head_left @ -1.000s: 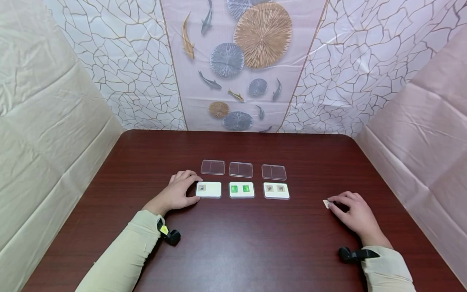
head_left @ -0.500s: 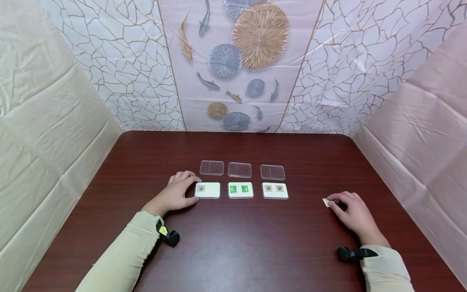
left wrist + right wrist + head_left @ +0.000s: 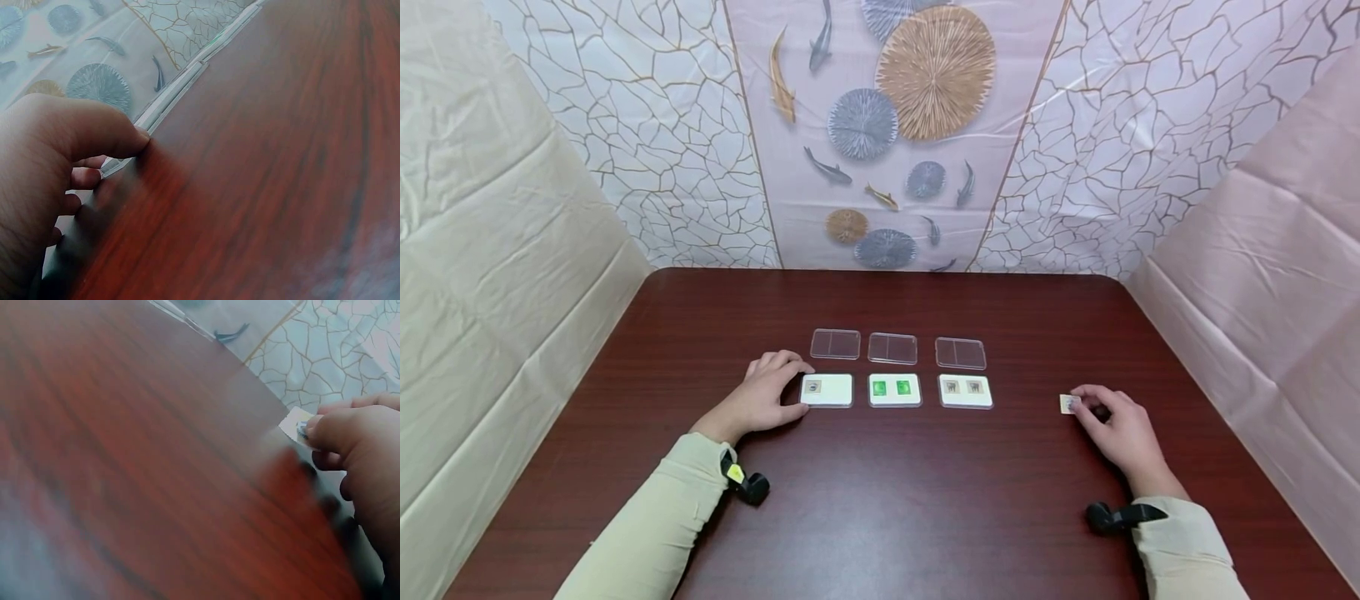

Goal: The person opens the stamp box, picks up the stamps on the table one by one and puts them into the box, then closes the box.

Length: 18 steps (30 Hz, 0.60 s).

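Observation:
In the head view my left hand holds the left end of a shallow clear plastic case, thumb at the near corner and a finger at the far one. A white insert with one small stamp on its left half lies in that case. My right hand, off to the right, pinches a small pale stamp between thumb and finger. In the right wrist view this stamp shows a toothed edge, with part of it hidden by the thumb. The left wrist view catches the case edge-on.
To the right of the held case lie a case with two green stamps and another with two brownish stamps. Three clear lids lie in a row behind them. A patterned cloth hangs behind the dark wooden table.
My right hand has shifted slightly left and away from me with the stamp, which has turned squarer to the view. The left hand stays in place on the case.

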{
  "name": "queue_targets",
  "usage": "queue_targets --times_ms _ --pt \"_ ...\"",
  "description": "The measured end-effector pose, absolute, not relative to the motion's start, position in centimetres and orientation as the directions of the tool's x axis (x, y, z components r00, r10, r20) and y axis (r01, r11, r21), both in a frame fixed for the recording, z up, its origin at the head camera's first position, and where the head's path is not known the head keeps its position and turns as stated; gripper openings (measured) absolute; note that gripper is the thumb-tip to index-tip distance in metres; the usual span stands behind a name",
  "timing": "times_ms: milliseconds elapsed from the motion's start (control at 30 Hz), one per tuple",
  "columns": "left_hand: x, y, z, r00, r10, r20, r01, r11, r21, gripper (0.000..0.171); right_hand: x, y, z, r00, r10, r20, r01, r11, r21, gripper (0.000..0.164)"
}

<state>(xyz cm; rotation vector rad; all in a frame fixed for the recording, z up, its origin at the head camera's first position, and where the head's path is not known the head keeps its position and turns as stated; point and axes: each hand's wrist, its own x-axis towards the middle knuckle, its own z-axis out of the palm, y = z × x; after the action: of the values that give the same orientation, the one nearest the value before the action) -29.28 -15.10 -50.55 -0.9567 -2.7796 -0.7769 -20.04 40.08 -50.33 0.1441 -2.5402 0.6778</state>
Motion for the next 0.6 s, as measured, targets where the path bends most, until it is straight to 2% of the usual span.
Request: queue_targets --times_ms 300,600 --pt "-29.1 -15.0 -50.4 -0.796 0.550 0.253 0.601 0.667 0.441 0.054 -21.9 37.9 -50.6 -0.806 0.123 0.580 -0.271 0.793 -0.546 0.018" --pt "-29.3 -15.1 -50.5 -0.795 0.549 0.258 0.603 0.670 0.433 0.054 -23.9 33.6 -50.5 -0.771 0.138 0.622 -0.356 0.716 -0.600 0.019"
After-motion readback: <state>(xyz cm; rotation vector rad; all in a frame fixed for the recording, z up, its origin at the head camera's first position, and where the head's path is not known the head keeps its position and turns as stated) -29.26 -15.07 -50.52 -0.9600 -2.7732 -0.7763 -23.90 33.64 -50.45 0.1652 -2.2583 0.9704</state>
